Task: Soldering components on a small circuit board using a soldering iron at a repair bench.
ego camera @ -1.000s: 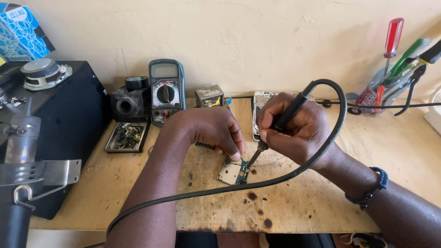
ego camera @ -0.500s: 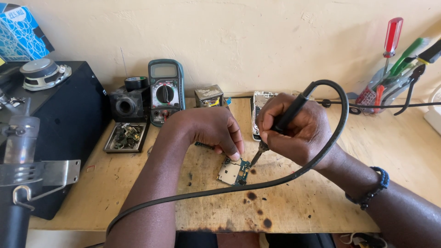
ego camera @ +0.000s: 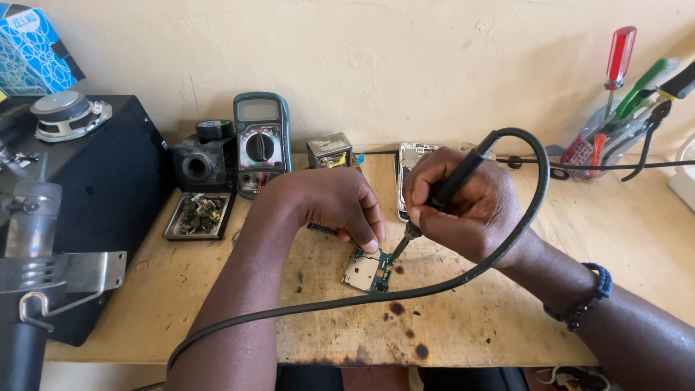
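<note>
Scorched wooden bench (ego camera: 507, 318), cream wall (ego camera: 434, 65)

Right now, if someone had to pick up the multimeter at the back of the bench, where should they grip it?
Grip the multimeter around its upper body, by the two long side edges, coming from above and in front. It leans upright against the wall, so its back is closed off, and the black block crowds its lower left side.

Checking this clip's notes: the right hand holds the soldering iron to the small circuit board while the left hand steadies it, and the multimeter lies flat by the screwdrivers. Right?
Not quite. The head view shows the multimeter standing against the wall at the left, beside the black box, far from the screwdrivers. The rest holds.
</note>
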